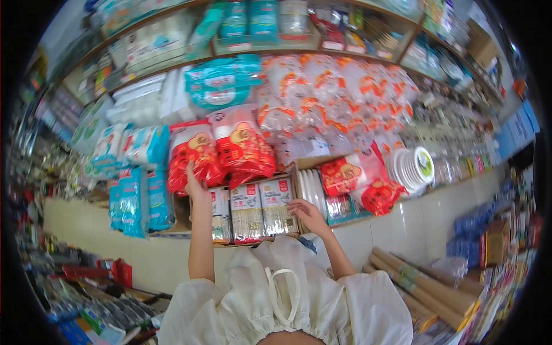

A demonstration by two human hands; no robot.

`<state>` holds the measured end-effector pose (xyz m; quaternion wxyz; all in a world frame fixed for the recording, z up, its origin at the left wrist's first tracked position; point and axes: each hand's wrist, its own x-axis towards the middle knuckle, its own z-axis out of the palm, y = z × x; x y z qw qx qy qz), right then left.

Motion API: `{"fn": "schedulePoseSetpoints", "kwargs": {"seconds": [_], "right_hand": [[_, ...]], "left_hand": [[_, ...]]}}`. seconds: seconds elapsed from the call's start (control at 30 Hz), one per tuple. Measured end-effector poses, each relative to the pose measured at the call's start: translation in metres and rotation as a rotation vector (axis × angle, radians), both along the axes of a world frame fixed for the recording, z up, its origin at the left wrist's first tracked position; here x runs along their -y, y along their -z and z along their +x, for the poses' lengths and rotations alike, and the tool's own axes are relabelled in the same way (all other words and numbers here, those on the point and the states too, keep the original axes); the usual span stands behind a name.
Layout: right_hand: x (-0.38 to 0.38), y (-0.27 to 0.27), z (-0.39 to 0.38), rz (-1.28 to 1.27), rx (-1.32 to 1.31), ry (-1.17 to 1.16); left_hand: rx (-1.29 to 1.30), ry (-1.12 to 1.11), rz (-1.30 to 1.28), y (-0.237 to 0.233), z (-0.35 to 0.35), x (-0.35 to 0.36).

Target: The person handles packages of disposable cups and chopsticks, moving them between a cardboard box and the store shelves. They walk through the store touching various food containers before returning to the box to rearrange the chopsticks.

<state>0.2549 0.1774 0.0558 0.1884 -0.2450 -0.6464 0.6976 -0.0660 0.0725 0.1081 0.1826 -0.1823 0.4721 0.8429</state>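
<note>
My left hand (pixel 194 183) reaches up against the lower part of a red and clear plastic bag (pixel 194 150), its fingers stretched along the front. A second red-printed bag (pixel 241 144) stands right beside that one. My right hand (pixel 309 215) hovers at the right edge of the packs of chopsticks (pixel 276 210), with its fingers apart and holding nothing. Below the red bags, these packs stand side by side in an open cardboard box (pixel 253 241). Another pack of chopsticks (pixel 221 215) is partly covered by my left forearm.
Blue packs (pixel 131 198) stand at the left. To the right are a red bag (pixel 351 172) lying on goods and a stack of white bowls (pixel 409 168). Orange-printed clear bags (pixel 339 86) fill the back, under shelves. Long cardboard rolls (pixel 425 282) lie at lower right.
</note>
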Motion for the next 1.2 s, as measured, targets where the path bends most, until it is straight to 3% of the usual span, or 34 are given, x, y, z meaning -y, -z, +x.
{"fn": "schedulePoseSetpoints", "kwargs": {"seconds": [0.13, 0.37, 0.67, 0.8, 0.9, 0.97, 1.07, 1.1, 1.17, 1.2], "right_hand": [[0.002, 0.005, 0.009, -0.002, -0.014, 0.024], [0.000, 0.003, 0.025, -0.030, 0.041, -0.051], [-0.019, -0.002, 0.056, 0.040, 0.051, -0.005], [-0.027, -0.011, 0.068, 0.048, 0.038, 0.004], [-0.032, -0.008, 0.074, 0.048, -0.030, -0.001], [-0.036, -0.012, 0.077, 0.032, -0.045, -0.038], [-0.041, -0.023, 0.084, -0.119, -0.135, -0.048], [-0.043, -0.031, 0.088, -0.253, -0.178, -0.033], [-0.049, -0.053, 0.100, -0.520, -0.263, 0.000], [-0.053, -0.054, 0.106, -0.611, -0.314, 0.027]], "left_hand": [[-0.223, -0.095, 0.089, -0.003, 0.032, -0.007], [-0.490, -0.198, -0.045, -0.013, 0.058, -0.002], [-0.911, -0.214, -0.595, -0.028, 0.110, 0.023], [-0.845, -0.139, -0.658, -0.050, 0.147, 0.033], [-0.592, -0.136, -0.269, -0.080, 0.177, 0.030], [-0.497, -0.085, -0.162, -0.096, 0.198, 0.023], [-0.345, 0.068, 0.000, -0.097, 0.235, 0.004], [-0.386, 0.214, 0.049, -0.089, 0.244, -0.002], [-0.272, 0.348, -0.036, -0.075, 0.269, -0.022], [-0.170, 0.404, -0.045, -0.045, 0.275, -0.028]]}}
